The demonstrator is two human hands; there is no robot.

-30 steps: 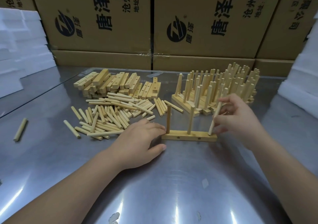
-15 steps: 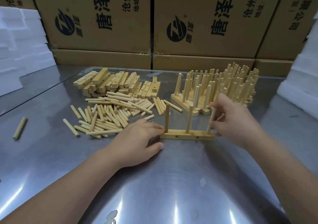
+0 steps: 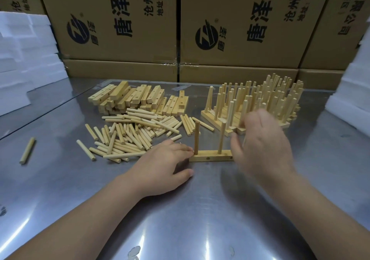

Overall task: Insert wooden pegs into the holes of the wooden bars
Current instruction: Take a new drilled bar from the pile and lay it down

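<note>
On the metal table (image 3: 200, 209), the wooden bar (image 3: 210, 157) lies between my hands, with two pegs (image 3: 196, 137) standing upright in it. My left hand (image 3: 162, 165) rests flat with relaxed fingers, fingertips touching the bar's left end. My right hand (image 3: 262, 145) covers the right end, blurred; I cannot tell its grip

Right hand (image 3: 262, 147) now unclenched, blurred

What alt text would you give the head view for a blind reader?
A left hand touches one end of a bar holding two upright pegs on a steel table, while the blurred right hand covers its other end. Behind lie loose pegs, spare bars and finished racks.
</note>
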